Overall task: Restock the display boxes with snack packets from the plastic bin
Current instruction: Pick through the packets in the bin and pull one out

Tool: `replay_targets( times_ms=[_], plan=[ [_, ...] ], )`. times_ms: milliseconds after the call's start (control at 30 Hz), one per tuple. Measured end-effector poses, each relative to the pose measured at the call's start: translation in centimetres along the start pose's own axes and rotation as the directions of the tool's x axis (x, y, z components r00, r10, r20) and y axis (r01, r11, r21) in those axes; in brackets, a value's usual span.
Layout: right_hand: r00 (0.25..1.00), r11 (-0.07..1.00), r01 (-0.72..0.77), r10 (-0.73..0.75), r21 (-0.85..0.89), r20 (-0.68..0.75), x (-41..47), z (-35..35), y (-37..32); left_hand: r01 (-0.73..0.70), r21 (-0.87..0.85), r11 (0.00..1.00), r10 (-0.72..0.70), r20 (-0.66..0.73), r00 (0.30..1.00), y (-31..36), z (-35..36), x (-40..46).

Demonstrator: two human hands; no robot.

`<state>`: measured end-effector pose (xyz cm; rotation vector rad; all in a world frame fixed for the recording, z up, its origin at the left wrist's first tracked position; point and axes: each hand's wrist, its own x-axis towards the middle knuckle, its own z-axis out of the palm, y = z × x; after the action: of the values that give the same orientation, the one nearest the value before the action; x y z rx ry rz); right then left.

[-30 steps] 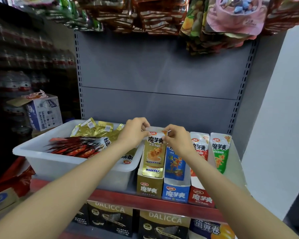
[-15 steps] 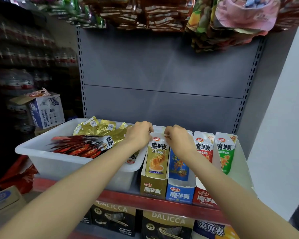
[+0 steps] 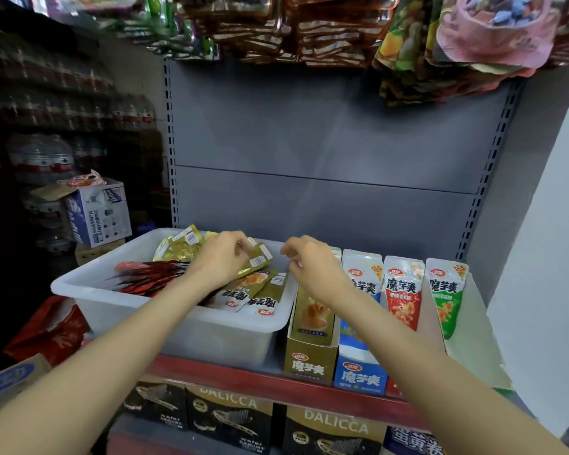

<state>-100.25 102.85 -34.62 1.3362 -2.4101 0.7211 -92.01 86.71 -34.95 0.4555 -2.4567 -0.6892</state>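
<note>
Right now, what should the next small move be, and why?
Probably lift the gold packet that the left hand pinches out of the plastic bin towards the gold display box. The right hand hovers above that box, holding nothing, ready to guide it in.

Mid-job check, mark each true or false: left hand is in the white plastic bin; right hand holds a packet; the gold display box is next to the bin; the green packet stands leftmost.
1. The left hand is over the white plastic bin, pinching a gold packet. True.
2. The right hand holds a packet. False: it holds nothing, fingers loosely curled.
3. The gold display box stands beside the bin. True.
4. The green packet stands leftmost. False: rightmost.
</note>
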Motion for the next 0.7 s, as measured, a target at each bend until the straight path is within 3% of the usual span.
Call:
replay_targets(
  times_ms=[167,267,433,533,700],
  plan=[
    [0.953,0.978,0.068,-0.005,-0.198,0.303,3.0,3.7,-2.5,0.087,0.318,0.944,-0.154,0.194,0.969,-4.0,-1.9,0.2],
    [0.862,0.967,0.148,-0.024,-0.206,0.507,4.5,5.6,-3.5,0.077,0.470,0.880,-0.230,0.279,0.932,-5.4,-2.8,0.6],
    [0.688,0.958,0.197,0.018,-0.211,0.726,5.9,6.3,-4.1,0.067,0.496,0.866,-0.267,0.344,0.900,-5.8,-3.3,1.2],
    [0.718,0.944,0.234,-0.005,-0.234,0.696,6.2,6.7,-4.4,0.082,0.453,0.888,-0.258,0.343,0.903,-6.5,-3.4,1.5],
    [0.889,0.949,0.180,-0.044,-0.259,0.455,6.6,5.6,-4.0,0.127,0.318,0.940,-0.205,0.224,0.953,-7.0,-3.5,1.4]
  ],
)
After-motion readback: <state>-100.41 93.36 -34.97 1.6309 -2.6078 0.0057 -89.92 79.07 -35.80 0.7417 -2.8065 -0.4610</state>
